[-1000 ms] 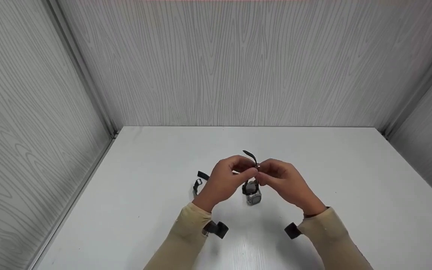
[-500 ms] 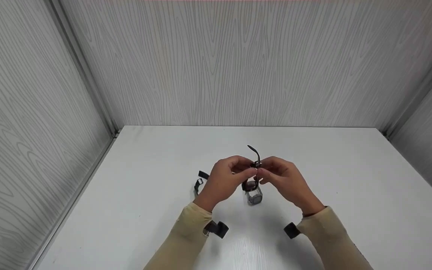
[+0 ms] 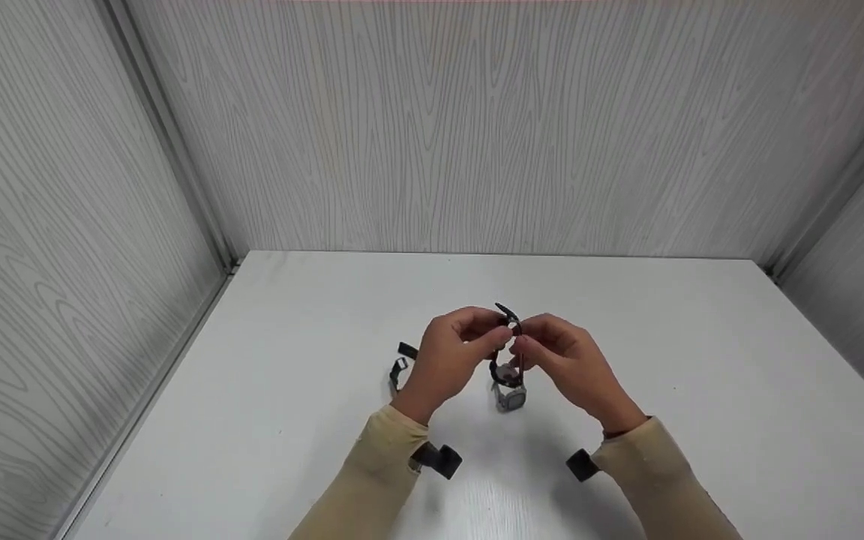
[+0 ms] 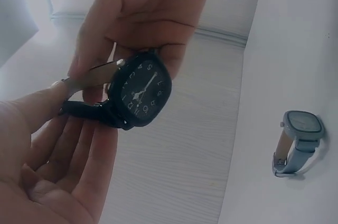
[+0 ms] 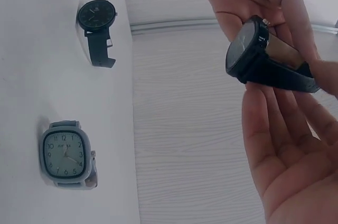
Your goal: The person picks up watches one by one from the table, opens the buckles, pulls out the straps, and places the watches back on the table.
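A black wristwatch [image 3: 505, 381] with a squarish dial hangs between both hands above the table, its strap looped. The left hand [image 3: 448, 356] pinches the strap near the buckle between thumb and fingers. From the other side, the right hand [image 3: 571, 360] pinches the strap with thumb and forefinger. White numerals show on the black watch [image 4: 142, 89] in the left wrist view. In the right wrist view the watch [image 5: 251, 55] appears side-on, with a brown strap lining. Fingers partly hide the buckle and strap end.
Below the hands a grey square watch [image 3: 511, 397] with its strap looped lies on the white table [image 3: 289, 322]. A round black watch [image 5: 96, 15] lies to the left, partly behind the left forearm in the head view. Pale wood-grain panels [image 3: 432, 135] enclose the table.
The strap's free end, which stood up higher half a second ago, now bends lower over the buckle. The left fingers have shifted slightly up and left. The watches on the table have stayed put.
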The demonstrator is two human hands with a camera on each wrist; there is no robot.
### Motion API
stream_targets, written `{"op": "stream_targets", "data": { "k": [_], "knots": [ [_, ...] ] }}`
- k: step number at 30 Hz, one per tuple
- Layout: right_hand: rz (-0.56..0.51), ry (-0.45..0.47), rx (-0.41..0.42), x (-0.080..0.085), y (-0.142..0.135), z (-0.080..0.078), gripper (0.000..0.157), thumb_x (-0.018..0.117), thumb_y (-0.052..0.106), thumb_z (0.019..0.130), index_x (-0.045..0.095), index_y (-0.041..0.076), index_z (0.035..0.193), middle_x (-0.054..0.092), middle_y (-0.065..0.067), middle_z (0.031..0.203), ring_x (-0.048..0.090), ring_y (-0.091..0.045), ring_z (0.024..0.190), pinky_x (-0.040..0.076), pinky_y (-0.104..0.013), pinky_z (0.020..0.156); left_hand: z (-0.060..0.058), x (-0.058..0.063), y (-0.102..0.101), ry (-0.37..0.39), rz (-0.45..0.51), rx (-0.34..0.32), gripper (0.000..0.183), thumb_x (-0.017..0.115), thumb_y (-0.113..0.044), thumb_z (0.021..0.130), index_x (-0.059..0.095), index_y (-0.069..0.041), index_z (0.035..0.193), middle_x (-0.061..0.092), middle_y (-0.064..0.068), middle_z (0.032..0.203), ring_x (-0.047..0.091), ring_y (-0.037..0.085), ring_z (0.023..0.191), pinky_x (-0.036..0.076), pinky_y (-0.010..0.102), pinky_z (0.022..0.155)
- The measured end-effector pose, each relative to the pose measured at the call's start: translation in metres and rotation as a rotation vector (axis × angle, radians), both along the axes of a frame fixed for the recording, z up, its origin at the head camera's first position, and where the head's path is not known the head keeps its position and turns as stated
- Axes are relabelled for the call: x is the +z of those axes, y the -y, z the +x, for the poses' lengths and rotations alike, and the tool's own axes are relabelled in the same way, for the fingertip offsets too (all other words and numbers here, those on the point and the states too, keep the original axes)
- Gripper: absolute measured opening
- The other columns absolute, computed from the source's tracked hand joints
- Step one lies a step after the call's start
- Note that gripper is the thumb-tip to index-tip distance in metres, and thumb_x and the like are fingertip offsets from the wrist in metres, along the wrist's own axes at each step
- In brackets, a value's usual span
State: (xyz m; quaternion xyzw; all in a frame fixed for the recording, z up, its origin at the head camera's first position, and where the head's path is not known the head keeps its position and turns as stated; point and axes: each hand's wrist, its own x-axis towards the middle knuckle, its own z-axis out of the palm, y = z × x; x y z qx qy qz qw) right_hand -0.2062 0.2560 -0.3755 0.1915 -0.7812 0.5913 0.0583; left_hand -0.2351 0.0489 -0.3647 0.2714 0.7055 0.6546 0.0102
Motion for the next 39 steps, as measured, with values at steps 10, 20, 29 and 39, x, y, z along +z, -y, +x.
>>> {"op": "stream_targets", "data": {
  "k": [10, 20, 29, 39],
  "knots": [
    [-0.094, -0.039, -0.1, 0.0011, 0.0019, -0.0003, 0.018, 0.067, 0.013, 0.102, 0.072, 0.003, 0.115, 0.072, -0.014, 0.102, 0.072, -0.023, 0.089, 0.062, -0.037, 0.081, 0.0014, -0.0051, -0.001, 0.015, -0.098, -0.051, 0.041, 0.075, -0.027, 0.098, 0.066, -0.016, 0.136, 0.073, -0.001, 0.113, 0.07, 0.014, 0.103, 0.058, 0.032, 0.089],
    [-0.105, -0.031, -0.092, -0.0008, 0.0019, -0.0003, 0.02, 0.069, 0.011, 0.1, 0.071, 0.0, 0.116, 0.071, -0.016, 0.102, 0.072, -0.023, 0.088, 0.061, -0.033, 0.08, -0.0018, -0.0061, 0.0027, -0.053, -0.199, 0.042, 0.021, 0.074, -0.033, 0.097, 0.078, -0.015, 0.107, 0.074, -0.007, 0.096, 0.067, 0.011, 0.089, 0.056, 0.032, 0.077],
    [-0.102, 0.003, -0.094, -0.0037, 0.0024, 0.0015, 0.021, 0.07, 0.014, 0.1, 0.067, -0.002, 0.113, 0.069, -0.024, 0.1, 0.071, -0.024, 0.088, 0.061, -0.033, 0.079, -0.0015, -0.0062, 0.0031, 0.006, -0.046, 0.063, 0.024, 0.075, -0.027, 0.097, 0.076, -0.007, 0.11, 0.073, 0.003, 0.099, 0.07, 0.016, 0.089, 0.06, 0.031, 0.08],
    [-0.116, -0.005, -0.122, -0.001, 0.0045, -0.0002, 0.02, 0.071, 0.014, 0.099, 0.069, -0.001, 0.113, 0.07, -0.015, 0.096, 0.069, -0.023, 0.083, 0.059, -0.031, 0.075, -0.0009, -0.0068, 0.0017, -0.036, -0.106, -0.008, 0.028, 0.073, -0.031, 0.099, 0.074, -0.008, 0.115, 0.073, 0.0, 0.101, 0.069, 0.015, 0.09, 0.059, 0.031, 0.079]
  ]
}}
